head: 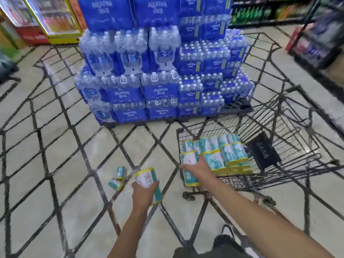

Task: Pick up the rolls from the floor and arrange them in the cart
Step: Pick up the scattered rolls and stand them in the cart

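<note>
**Rolls Going Into The Cart**

Fingers of the left hand point(143, 194) were curled round a roll pack point(149, 183), teal and white with yellow ends, and it was held clear above the tiled floor point(55, 164). Over on the other side, the right hand point(198, 169) was at the near corner of the wire cart point(279, 127), fingers pressed against the stacked rolls point(219, 155) inside; blur made it hard to say whether they gripped one pack or only steadied the pile. That pile sat packed at the cart's near left end, several packs side by side and layered, and one more pack point(189, 177) stood on end against the cart's wall below the hand. Down on the floor, just left of the held pack, two small rolls point(118, 178) lay close together. Beyond them rose a big pallet of bottled water point(158, 71), and a dark basket point(264, 153) rested in the cart beside the stack.
</note>
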Demonstrator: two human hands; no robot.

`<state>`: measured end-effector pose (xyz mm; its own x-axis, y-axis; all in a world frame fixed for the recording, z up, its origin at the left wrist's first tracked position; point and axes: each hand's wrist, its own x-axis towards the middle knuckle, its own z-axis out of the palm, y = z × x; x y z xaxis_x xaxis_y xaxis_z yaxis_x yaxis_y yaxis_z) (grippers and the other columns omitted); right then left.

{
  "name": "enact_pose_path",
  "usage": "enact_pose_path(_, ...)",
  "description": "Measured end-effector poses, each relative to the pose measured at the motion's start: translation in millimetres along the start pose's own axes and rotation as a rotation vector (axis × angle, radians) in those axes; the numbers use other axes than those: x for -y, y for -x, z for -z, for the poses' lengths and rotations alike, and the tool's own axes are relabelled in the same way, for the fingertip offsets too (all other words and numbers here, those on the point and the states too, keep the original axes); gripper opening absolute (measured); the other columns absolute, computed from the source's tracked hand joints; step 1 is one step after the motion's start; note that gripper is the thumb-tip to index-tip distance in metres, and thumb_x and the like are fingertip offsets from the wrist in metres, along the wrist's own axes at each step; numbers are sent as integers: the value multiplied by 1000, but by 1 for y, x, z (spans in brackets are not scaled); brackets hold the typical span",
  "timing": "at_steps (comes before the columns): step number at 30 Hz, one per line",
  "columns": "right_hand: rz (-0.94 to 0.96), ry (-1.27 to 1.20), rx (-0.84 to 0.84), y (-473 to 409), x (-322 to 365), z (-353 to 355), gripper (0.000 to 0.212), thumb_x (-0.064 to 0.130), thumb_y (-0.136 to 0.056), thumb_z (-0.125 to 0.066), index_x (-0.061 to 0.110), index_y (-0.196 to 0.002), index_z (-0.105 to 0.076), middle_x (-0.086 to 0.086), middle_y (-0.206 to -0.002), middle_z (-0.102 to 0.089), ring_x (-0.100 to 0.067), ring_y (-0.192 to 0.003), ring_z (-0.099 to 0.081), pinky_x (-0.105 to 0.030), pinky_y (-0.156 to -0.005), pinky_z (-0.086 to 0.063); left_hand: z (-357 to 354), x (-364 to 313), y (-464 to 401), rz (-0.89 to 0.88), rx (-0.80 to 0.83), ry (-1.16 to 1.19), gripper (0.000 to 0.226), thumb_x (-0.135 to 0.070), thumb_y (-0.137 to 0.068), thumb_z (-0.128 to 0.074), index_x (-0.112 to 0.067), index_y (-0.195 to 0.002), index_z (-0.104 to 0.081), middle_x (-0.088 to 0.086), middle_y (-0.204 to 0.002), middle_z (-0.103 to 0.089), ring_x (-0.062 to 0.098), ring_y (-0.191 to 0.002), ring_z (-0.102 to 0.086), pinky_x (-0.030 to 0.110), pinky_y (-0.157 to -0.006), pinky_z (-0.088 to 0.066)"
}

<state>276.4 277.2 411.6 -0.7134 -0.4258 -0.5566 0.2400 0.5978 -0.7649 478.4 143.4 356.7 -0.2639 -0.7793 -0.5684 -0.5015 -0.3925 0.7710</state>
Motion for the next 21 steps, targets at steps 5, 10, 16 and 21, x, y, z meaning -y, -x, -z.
enact_pose_path(5,-91,-7,-31,-42,-45,114,115,43,-79,-85,15,-162,-11,-10,-164,-31,-35,-145,-38,-45,-115,-39,-129,-27,40,-14,46,-81,73,-46,-64,-91,-15,-116,-50,4,-99,-65,15,-81,-69,30,-59,-59)
enact_pose_path(10,-166,-28,-77,-76,-82,202,114,42,-78,-86,14,-162,-13,-11,-161,-37,-34,-144,-42,-44,-115,-40,-232,-22,53,44,86,-180,76,-52,-65,-86,-14,-116,-44,6,-103,-64,24,-90,-68,44,-77,-61)
enact_pose_path(16,-237,-15,-58,-117,-94,250,118,43,-68,-92,12,-157,-22,-14,-150,-49,-36,-134,-51,-48,-108,-46,-303,-49,52,105,93,-137,70,-35,-74,-87,-15,-120,-39,6,-110,-59,24,-97,-64,45,-84,-60)
enact_pose_path(21,-273,9,-30,-166,-94,239,108,36,-78,-87,7,-157,-20,-14,-154,-43,-32,-137,-47,-36,-105,-42,-334,-62,3,134,88,-179,71,-29,-74,-88,-12,-122,-39,8,-111,-60,17,-88,-64,39,-81,-58)
